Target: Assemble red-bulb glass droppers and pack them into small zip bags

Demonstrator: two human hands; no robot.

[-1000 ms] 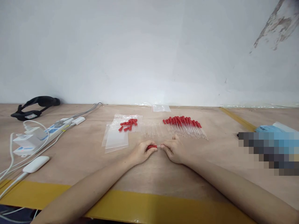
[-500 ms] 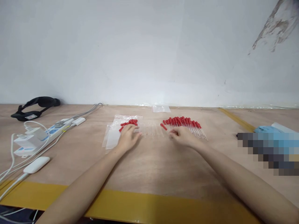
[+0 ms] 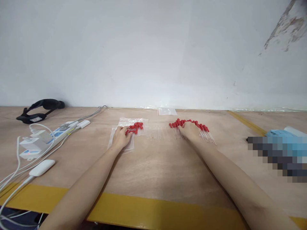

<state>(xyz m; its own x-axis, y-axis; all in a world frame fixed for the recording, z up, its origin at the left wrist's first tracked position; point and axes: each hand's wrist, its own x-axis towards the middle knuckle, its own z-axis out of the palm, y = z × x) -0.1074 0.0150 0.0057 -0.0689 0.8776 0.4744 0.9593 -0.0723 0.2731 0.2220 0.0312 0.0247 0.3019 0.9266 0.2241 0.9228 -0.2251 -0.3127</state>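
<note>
Left of the clear tubes, your left hand has slid further over the plastic bags, fingers curled at the loose red bulbs; can't tell if it's pinching one. Those bulbs point every which way, a couple lying more or less sideways. The tubes run lengthwise, near end to you. Right of the tubes, your right hand has gone from carrying a dropper just short of the fan to sitting on the droppers there, fingers bunched narrow. Can't tell whether it's gripping any, but I'd guess that dropper's now in with the rest, so one more joined up. Long axes run away from you, red ends far, tips coming back toward you and mostly slanting right.
</note>
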